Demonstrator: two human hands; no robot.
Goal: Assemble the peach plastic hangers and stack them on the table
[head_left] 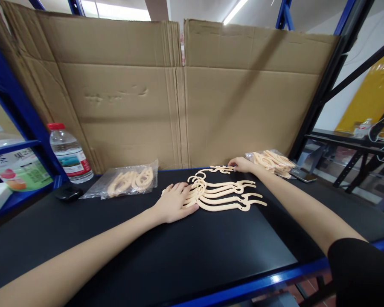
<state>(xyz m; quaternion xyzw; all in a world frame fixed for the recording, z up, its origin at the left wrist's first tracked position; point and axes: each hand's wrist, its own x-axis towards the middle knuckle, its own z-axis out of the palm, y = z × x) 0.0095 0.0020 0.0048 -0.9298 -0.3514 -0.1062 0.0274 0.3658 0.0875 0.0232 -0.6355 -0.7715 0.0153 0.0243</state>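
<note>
The left hand lies flat and open on the black table, palm down and fingers spread; the fingertips press on the hooked ends of a pile of cream plastic hangers, gripping nothing. The pile sits near the middle of the table, its long arms fanned out to the right. The right hand reaches further back, its fingers resting on the end of a single hanger that lies apart from the pile, just behind it; whether the fingers pinch it or only touch it cannot be told. Just beside that hand, to the right, is a clear bag of hangers; a phone lies by the bag's far edge. Another bag of hangers lies to the left of the left hand; further left stand a water bottle and a small black object; a cardboard sheet walls the back of the table.
</note>
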